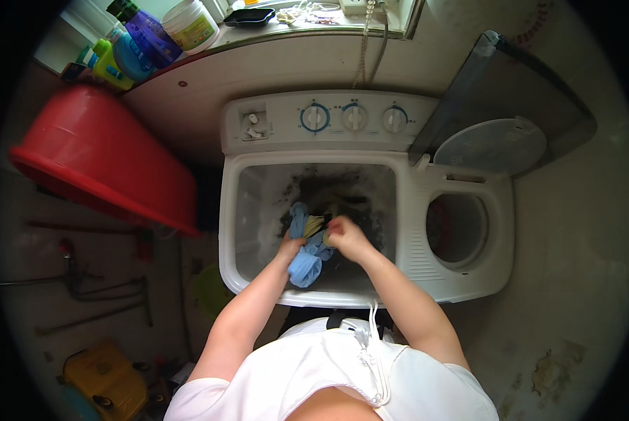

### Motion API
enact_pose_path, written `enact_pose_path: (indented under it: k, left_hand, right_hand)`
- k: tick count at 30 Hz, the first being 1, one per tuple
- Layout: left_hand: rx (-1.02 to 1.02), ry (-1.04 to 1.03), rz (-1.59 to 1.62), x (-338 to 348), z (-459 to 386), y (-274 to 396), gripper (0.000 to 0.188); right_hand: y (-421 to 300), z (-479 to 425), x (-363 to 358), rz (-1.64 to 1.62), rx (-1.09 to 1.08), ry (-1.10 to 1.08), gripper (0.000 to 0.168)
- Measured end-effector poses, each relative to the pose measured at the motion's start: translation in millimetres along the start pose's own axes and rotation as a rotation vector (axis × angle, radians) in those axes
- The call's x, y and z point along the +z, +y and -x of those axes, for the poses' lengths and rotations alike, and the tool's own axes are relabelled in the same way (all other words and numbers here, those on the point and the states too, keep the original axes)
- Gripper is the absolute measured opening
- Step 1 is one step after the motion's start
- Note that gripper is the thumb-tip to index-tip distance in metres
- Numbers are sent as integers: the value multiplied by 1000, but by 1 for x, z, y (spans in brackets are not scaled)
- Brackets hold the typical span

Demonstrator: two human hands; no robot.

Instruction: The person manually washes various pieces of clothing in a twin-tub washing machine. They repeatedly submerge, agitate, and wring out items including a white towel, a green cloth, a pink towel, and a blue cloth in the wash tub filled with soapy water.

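A twin-tub washing machine (417,210) stands before me, its wash tub (254,210) open under my hands. My left hand (292,248) grips a bunched light blue cloth (306,268) low in the tub. Yellowish fabric (313,225) shows among its folds. Fingers bent, my right hand (347,239) pinches a bit of yellow-green fabric (327,239) beside the blue cloth. Dark, wet-looking laundry (325,184) lies below, its separate pieces hard to make out.
The raised dark lid (520,100) leans at the right, above the round spin tub (454,231). Control knobs (354,117) line the back panel. A red plastic basin (104,158) stands tilted at the left. Bottles (148,37) crowd the windowsill. A yellow wheeled bucket (104,373) sits lower left.
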State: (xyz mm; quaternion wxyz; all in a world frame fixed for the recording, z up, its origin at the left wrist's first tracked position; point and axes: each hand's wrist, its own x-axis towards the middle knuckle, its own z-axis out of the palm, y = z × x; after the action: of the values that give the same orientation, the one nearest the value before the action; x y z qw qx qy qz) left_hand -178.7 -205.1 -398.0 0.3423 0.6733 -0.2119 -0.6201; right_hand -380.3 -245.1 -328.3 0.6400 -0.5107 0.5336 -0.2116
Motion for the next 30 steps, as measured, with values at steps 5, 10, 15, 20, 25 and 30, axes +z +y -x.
enact_pose_path:
  k: [5, 10, 15, 20, 25, 30]
  left_hand:
    - [157, -107, 174, -8, 25, 24, 62]
    - [404, -159, 4, -31, 46, 62, 68]
    - [337, -189, -44, -35, 58, 92, 70]
    - [433, -299, -179, -35, 74, 114, 73]
    - [576, -205, -991, -55, 76, 108, 59]
    - [621, 75, -1223, -90, 54, 73, 53]
  right_hand:
    - [44, -35, 25, 555, 42, -22, 77]
    - [32, -28, -14, 655, 151, 90, 45]
    - [14, -31, -6, 589, -598, -93, 53]
    - [-6, -40, 14, 397, -230, 102, 51]
    - [-14, -35, -64, 201, -122, 42, 24]
    - [-43, 6, -102, 127, -96, 220, 12]
